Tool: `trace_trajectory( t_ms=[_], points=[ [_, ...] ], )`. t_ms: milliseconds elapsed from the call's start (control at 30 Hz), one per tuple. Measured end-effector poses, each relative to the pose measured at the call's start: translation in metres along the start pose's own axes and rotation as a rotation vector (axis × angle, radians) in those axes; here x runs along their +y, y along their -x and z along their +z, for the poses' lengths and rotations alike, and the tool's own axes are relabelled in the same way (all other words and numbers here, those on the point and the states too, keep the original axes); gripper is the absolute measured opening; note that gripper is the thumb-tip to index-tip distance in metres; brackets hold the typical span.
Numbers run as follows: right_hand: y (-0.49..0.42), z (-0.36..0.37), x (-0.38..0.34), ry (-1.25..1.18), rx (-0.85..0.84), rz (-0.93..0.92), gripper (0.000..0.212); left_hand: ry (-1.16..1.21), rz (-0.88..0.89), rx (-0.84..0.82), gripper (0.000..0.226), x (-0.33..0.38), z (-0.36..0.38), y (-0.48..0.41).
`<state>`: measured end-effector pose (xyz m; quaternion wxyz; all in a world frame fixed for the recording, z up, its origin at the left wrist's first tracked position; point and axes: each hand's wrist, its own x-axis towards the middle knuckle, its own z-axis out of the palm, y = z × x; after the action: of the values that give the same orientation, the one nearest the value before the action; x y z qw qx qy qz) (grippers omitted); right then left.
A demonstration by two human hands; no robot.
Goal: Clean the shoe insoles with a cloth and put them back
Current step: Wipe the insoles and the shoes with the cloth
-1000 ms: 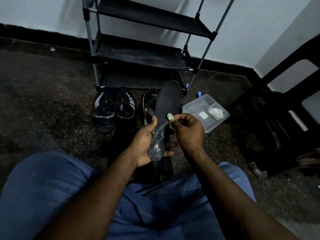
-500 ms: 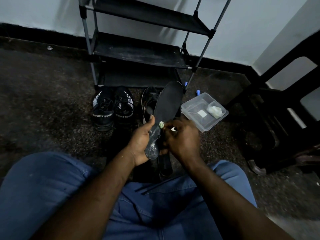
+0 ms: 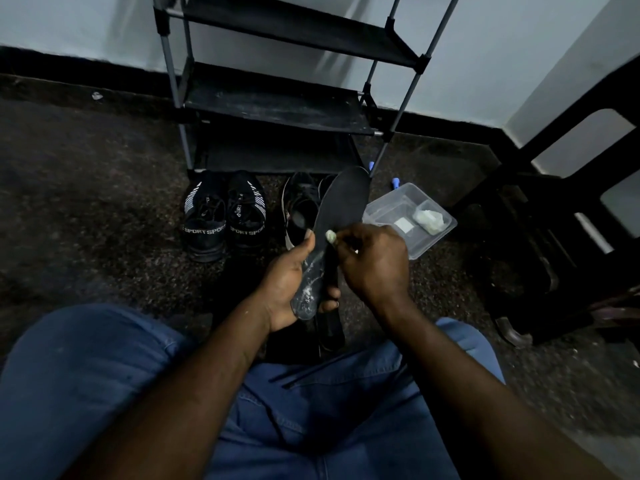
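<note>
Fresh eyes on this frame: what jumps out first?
The dark insole held up at centre: the left hand grips its whitish, smeared heel end, and the right hand pinches a small pale cloth at its edge. Behind, SPORT shoes stand in front of the rack. A clear tub holding a pale wad sits to the right.

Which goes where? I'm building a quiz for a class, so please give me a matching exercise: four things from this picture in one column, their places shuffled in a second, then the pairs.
Things
1. insole
2. pale cloth wad
3. SPORT shoes
4. clear plastic container

Places
A. pinched in the right hand
B. on the floor before the rack, left of the hands
C. gripped by the left hand
D. on the floor, right of the insole

Pairs: 1-C, 2-A, 3-B, 4-D
</note>
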<state>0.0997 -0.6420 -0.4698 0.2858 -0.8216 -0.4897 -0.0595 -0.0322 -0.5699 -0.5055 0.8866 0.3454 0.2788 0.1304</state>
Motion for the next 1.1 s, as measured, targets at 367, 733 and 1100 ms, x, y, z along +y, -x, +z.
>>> trace_trajectory(
  t_ms=[367, 733, 1100],
  points=[
    [0.001, 0.001, -0.003, 0.033, 0.015, 0.007, 0.018, -0.029, 0.001, 0.057, 0.061, -0.001, -0.002, -0.004],
    [0.008, 0.006, -0.008, 0.042, -0.044, -0.108, 0.018, 0.018, -0.008, 0.094, 0.060, 0.000, -0.001, -0.001],
    [0.011, 0.007, -0.014, 0.074, -0.071, -0.148, 0.014, 0.044, -0.025, 0.102, 0.056, -0.001, 0.002, 0.000]
  ],
)
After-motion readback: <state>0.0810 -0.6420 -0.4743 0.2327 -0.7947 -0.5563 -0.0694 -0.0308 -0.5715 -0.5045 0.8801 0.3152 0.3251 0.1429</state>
